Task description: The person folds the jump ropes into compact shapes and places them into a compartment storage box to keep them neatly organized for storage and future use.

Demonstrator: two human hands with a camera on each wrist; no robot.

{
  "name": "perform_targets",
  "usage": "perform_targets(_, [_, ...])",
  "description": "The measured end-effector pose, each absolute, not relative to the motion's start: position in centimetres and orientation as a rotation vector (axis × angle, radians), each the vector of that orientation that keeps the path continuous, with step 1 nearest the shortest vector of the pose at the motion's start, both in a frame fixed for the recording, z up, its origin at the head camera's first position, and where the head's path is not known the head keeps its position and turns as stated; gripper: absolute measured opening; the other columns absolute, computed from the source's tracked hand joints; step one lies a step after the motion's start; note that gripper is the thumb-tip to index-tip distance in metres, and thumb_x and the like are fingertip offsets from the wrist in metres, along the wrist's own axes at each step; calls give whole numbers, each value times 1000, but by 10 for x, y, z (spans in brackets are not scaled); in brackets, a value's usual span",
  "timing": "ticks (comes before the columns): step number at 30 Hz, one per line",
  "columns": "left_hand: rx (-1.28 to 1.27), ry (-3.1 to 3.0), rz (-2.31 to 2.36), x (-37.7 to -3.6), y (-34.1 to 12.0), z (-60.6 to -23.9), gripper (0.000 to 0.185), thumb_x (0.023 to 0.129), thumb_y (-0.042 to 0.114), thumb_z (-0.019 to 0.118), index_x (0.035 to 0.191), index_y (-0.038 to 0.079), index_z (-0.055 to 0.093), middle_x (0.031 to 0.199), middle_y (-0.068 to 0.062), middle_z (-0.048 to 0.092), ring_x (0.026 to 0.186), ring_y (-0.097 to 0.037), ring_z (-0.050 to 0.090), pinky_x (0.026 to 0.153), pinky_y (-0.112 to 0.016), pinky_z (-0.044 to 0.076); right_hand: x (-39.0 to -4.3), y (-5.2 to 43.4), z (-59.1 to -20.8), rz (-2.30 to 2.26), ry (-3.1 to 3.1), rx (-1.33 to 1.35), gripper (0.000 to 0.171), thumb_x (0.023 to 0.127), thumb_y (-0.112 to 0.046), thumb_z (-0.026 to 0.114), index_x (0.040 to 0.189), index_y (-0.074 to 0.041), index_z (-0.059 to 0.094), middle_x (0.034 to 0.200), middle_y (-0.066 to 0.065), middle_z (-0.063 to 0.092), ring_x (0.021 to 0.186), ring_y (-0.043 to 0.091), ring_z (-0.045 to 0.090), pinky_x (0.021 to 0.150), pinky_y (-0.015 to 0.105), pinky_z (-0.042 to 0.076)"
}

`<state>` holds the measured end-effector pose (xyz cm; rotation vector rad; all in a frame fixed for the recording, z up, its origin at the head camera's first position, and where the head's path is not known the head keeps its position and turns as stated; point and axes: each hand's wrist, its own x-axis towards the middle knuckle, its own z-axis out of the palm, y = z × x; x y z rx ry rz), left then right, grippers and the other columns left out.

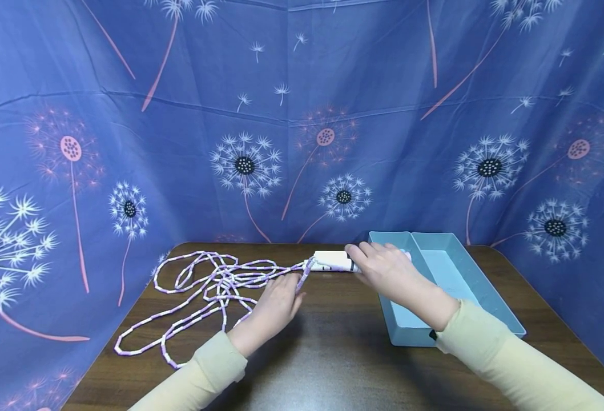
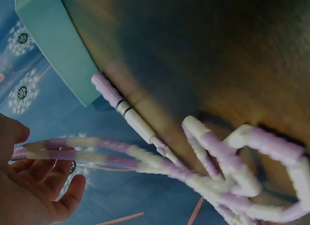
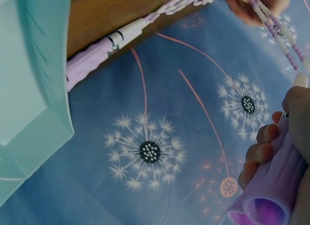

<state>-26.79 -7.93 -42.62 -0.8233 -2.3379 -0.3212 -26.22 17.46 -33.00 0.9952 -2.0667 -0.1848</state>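
Near the blue bin [image 1: 416, 338], before the curtain [image 1: 394, 148], right fingers [image 3: 260, 152] grip purple handles [image 3: 274, 172]; left fingers [image 2: 72, 193] curl round beaded rope [image 2: 104, 145].

A blue dandelion-print backdrop [image 1: 302, 114] (creased, apparently cloth) hangs behind a dark wooden table [image 1: 343, 354], faintly glossy

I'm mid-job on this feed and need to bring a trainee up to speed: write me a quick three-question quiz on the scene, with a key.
1. Fill the blank: the left hand holds strands of beaded rope coloured white and ____.

2. Multiple choice: which hand grips the purple handles?
A) the left hand
B) the right hand
C) neither

3. True or false: in the head view, the light-blue box stands farther right than the left hand.

Key:
1. purple
2. B
3. True
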Motion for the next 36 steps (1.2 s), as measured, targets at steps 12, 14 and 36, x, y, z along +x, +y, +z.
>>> perform_targets(12, [-910,-2476,-345,-265,-69,-439,16,84,-2,57,92,6,46,73,-5,57,67,-22,61,56,-33,46,-262,173,-316,-133,-2125,884,44,67,-10,78,103,-2,54,67,4,50,52,17,47,41,26,32])
perform_targets(14, [-930,-2497,-311,-263,-67,-438,17,83,-5,54,94,4,45,76,-6,57,67,-22,61,57,-34,48,-262,172,-317,-127,-2155,865,43,69,-10,77,103,-2,53,67,5,51,51,17,46,41,26,30])
perform_targets(36, [-939,-2326,175,-258,-50,-388,10,84,4,58,79,9,51,66,-2,53,53,-14,54,44,-27,43,-262,168,-338,-69,-2360,792,69,63,-57,76,99,-3,52,65,3,50,48,15,45,38,30,38])
